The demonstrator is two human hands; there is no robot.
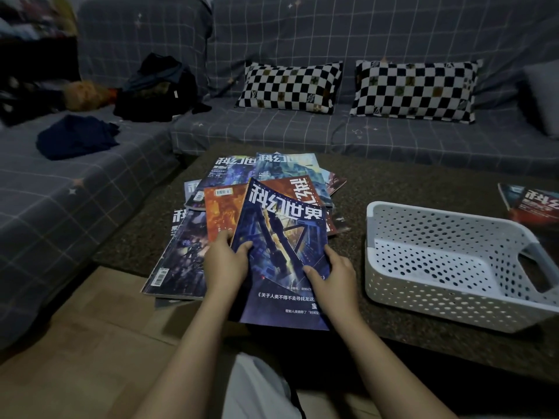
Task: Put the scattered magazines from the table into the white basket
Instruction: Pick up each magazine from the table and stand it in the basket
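Note:
A blue magazine (282,237) with large white lettering is raised at a tilt above the pile. My left hand (225,263) grips its left edge and my right hand (334,275) grips its right edge. Under it several magazines (239,173) lie fanned out on the dark table (408,189), one of them with an orange cover (222,211). The white perforated basket (447,294) stands to the right of my hands and holds nothing. Behind the basket two more magazines (532,204) lie at the table's right edge.
A grey checked sofa (302,128) wraps round the far and left sides of the table, with two checkerboard pillows (290,87) on it. Dark clothes (75,137) and a bag (157,92) lie on its left part. Wooden floor (99,328) shows near me.

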